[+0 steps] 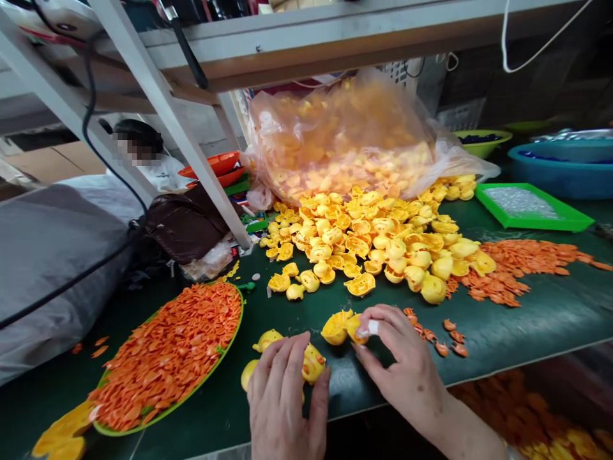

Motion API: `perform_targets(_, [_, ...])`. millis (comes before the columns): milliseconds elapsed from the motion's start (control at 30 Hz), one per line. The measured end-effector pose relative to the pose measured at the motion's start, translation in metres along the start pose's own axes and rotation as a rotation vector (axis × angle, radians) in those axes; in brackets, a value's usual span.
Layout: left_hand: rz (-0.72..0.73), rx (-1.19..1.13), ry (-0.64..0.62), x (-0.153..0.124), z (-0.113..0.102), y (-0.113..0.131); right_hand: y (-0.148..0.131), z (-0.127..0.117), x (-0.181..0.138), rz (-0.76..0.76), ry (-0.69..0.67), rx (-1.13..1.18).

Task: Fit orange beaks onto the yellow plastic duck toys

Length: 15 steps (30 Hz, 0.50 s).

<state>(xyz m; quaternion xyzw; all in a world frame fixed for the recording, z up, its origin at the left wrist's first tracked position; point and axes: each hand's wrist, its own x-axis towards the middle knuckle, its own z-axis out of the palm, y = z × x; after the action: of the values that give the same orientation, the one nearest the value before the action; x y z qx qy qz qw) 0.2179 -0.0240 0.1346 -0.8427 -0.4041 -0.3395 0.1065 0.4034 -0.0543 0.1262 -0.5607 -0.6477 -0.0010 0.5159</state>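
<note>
My right hand [400,358] has its thumb and fingertips closed around the near end of a yellow plastic toy shell half [335,327], hollow and lying on the green table. A white wrap circles one of its fingers. My left hand [285,390] rests with fingers stretched out over a few yellow toy pieces, its thumb apart. One yellow piece with orange bits [313,363] shows beside that thumb; another yellow piece [268,340] pokes out past the fingers. What lies under the left palm is hidden. Several small orange parts [443,348] lie right of my right hand.
A heap of yellow shell halves [359,246] spills from a clear plastic bag [335,128]. At left stands a green-rimmed tray [243,313] of orange pieces; more orange pieces [507,271] lie right. A green tray [569,223], blue basin [565,172] and shelf post [191,140] stand around.
</note>
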Motion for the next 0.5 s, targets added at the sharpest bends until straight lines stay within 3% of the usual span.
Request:
perform_targets(100, [-0.086,-0.181,0.055,0.002,0.004,0.022,0.001,-0.005,-0.012,0.060,0.097,-0.041])
perform_targets(233, [-0.480,-0.557,-0.094,0.000,0.010,0.054,-0.002,-0.010,-0.028,0.244,0.165,-0.016])
perform_targets(400, [-0.815,-1.105,-0.238,0.007,0.012,0.081,-0.019,-0.005,-0.049,0.368,0.025,0.197])
perform_targets(500, [-0.865,-1.191,-0.298,0.007,0.016,0.080,-0.024,-0.003,-0.057,0.298,-0.123,0.269])
